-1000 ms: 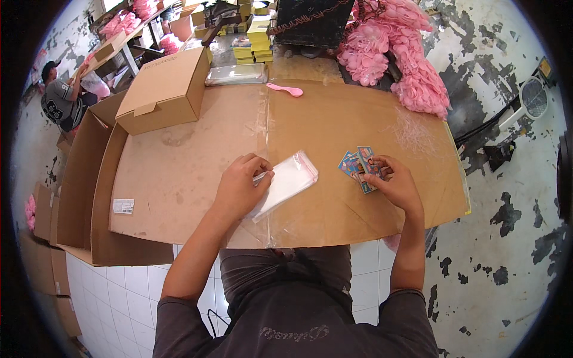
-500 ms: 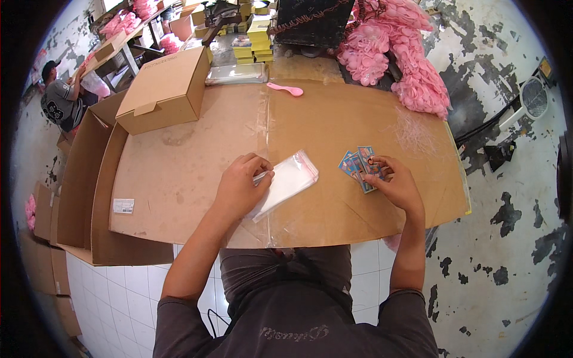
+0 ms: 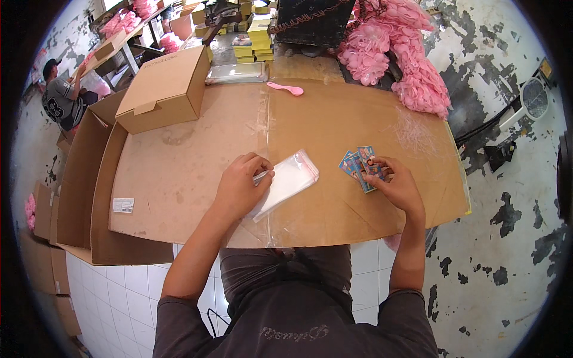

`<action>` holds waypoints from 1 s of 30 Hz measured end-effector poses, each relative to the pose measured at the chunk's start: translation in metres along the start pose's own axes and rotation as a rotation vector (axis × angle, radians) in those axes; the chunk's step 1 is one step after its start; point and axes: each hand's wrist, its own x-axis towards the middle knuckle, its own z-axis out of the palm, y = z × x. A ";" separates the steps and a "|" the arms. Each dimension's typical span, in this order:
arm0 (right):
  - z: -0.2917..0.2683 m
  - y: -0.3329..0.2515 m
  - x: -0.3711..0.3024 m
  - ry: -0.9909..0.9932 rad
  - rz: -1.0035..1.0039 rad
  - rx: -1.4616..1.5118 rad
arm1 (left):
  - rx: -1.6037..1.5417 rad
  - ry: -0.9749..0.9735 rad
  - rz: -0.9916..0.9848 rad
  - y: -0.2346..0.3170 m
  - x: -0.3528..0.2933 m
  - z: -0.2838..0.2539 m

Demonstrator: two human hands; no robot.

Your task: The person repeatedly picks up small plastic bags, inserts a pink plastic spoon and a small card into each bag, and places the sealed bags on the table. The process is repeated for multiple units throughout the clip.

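A stack of clear plastic bags [image 3: 292, 182] lies slanted on the cardboard-covered table. My left hand [image 3: 242, 182] rests at its left side, fingers closed on a bag's edge; the fingertips are partly hidden. To the right, several small blue printed cards [image 3: 351, 162] are fanned out on the cardboard. Over them is my right hand [image 3: 394, 179], thumb and fingers pinching one of the cards near its right edge. Beyond both hands, a pink plastic spoon [image 3: 286, 89] lies by the far edge of the cardboard.
A closed cardboard box [image 3: 161, 89] stands at the far left, beside a large open carton [image 3: 98, 197]. Bags of pink spoons [image 3: 412, 59] are heaped at the far right. Stacks of yellow-edged cards [image 3: 259, 36] stand at the back. Another person [image 3: 62, 95] sits far left.
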 end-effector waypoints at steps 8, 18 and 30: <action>0.000 0.002 -0.001 0.008 -0.018 -0.012 | -0.006 0.007 0.007 -0.001 0.000 0.001; 0.001 0.004 -0.001 0.001 -0.014 0.004 | -0.006 0.003 0.009 -0.003 0.000 0.001; 0.001 0.007 -0.002 0.031 -0.007 0.003 | -0.017 0.010 0.008 -0.002 0.000 0.002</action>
